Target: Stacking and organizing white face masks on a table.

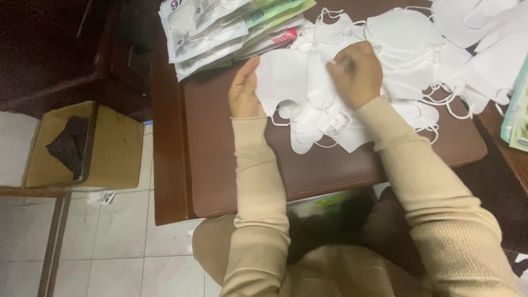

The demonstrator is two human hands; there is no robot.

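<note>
My left hand (244,91) holds the left edge of a folded white face mask (281,77) above the brown desk (330,165). My right hand (356,71) pinches the same mask's right side, fingers closed on it. Under and around both hands lies a pile of white masks (407,44) with loose ear loops, spreading toward the upper right. Beige sleeves cover both arms.
A stack of flat printed plastic packets (220,27) lies at the desk's upper left. More packets (517,115) sit at the right edge. An open cardboard box (110,148) stands on the tiled floor to the left.
</note>
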